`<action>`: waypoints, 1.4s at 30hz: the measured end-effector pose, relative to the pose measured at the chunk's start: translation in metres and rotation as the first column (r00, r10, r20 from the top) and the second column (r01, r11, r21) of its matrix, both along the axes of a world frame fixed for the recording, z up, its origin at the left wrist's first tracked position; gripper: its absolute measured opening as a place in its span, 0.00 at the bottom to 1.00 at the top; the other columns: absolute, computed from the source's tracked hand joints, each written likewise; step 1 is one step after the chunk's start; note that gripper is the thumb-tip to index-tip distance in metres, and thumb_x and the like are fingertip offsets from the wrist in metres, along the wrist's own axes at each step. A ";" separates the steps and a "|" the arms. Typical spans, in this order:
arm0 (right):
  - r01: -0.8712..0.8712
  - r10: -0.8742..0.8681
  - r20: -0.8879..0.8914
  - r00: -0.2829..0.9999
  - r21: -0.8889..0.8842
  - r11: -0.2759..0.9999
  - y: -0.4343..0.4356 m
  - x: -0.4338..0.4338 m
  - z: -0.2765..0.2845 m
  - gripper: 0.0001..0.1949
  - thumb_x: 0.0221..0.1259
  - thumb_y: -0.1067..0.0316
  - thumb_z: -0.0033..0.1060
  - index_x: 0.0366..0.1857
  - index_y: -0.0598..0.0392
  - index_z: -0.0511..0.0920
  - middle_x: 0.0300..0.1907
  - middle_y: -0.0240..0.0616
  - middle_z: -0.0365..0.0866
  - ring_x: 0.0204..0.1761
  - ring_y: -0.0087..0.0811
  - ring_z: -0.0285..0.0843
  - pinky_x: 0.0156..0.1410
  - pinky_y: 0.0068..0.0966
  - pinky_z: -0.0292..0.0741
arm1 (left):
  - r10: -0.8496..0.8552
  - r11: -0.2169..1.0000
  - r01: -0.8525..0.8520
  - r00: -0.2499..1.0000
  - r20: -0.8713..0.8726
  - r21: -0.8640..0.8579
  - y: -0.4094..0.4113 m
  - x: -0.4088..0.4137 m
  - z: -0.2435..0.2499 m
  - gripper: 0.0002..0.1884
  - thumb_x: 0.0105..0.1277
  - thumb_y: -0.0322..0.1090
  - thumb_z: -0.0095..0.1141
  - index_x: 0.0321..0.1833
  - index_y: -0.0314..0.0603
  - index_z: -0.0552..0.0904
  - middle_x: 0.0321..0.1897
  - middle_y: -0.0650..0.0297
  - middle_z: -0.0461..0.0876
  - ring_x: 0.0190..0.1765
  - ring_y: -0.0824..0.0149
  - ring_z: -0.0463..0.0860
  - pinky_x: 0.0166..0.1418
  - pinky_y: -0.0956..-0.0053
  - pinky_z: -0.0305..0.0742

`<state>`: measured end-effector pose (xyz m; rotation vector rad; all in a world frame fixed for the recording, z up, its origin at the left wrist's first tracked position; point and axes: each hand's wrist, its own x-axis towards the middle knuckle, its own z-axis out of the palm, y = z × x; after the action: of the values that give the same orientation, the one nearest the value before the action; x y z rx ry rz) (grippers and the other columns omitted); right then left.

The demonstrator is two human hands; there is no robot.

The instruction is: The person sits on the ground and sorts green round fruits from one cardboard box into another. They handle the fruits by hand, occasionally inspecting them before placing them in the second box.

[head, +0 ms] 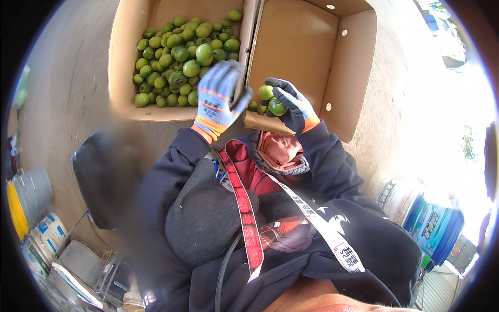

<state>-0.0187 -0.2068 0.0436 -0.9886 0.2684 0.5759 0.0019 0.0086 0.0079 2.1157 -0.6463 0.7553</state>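
Observation:
My left hand [218, 97], in a blue and orange knit work glove, hovers palm down over the near right edge of the left cardboard box [124, 78]. It is blurred; its thumb stands apart and I see nothing in its grasp. A heap of round green fruits [167, 62] fills much of that box. My right hand [294, 105], gloved with dark-coated fingers, holds a yellowish-green fruit [266, 92] and a greener fruit [277, 106] at the near left corner of the right cardboard box [292, 46]. Small green fruits [252, 105] lie beneath them.
Both boxes stand side by side on a concrete floor [70, 78]. A dark object [93, 179] is at my left, partly blurred. Farther left are a grey bucket [37, 187] and white pails [48, 234]. Blue-rimmed plastic buckets [432, 226] stand at my right.

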 end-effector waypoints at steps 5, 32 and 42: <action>-0.114 0.138 0.173 0.975 -0.138 0.984 0.001 -0.003 -0.031 0.19 0.71 0.64 0.53 0.61 0.60 0.71 0.50 0.34 0.79 0.45 0.21 0.75 0.51 0.21 0.75 | -0.226 0.962 0.242 0.966 -0.126 0.126 0.000 -0.006 -0.005 0.32 0.50 0.40 0.70 0.60 0.46 0.77 0.57 0.60 0.78 0.61 0.55 0.75 0.66 0.56 0.69; -0.085 0.097 0.259 0.961 -0.058 0.995 0.015 0.014 0.007 0.33 0.74 0.43 0.39 0.73 0.56 0.55 0.70 0.46 0.61 0.68 0.39 0.64 0.70 0.38 0.65 | -0.137 0.984 0.114 0.976 -0.168 -0.139 0.010 0.004 -0.007 0.31 0.50 0.34 0.71 0.59 0.37 0.76 0.53 0.52 0.79 0.52 0.49 0.80 0.58 0.60 0.75; -0.209 0.868 -0.341 0.360 -0.936 -0.281 -0.019 0.057 -0.090 0.27 0.60 0.52 0.59 0.65 0.40 0.72 0.68 0.48 0.66 0.68 0.47 0.65 0.70 0.40 0.67 | 0.158 0.984 -0.149 0.983 -0.090 0.095 -0.002 0.002 -0.004 0.34 0.55 0.37 0.66 0.67 0.41 0.71 0.63 0.52 0.72 0.63 0.47 0.72 0.65 0.55 0.67</action>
<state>0.0385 -0.2256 -0.0469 -2.7519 -0.6533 1.0959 0.0036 0.0071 0.0036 2.2884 -0.4761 0.7135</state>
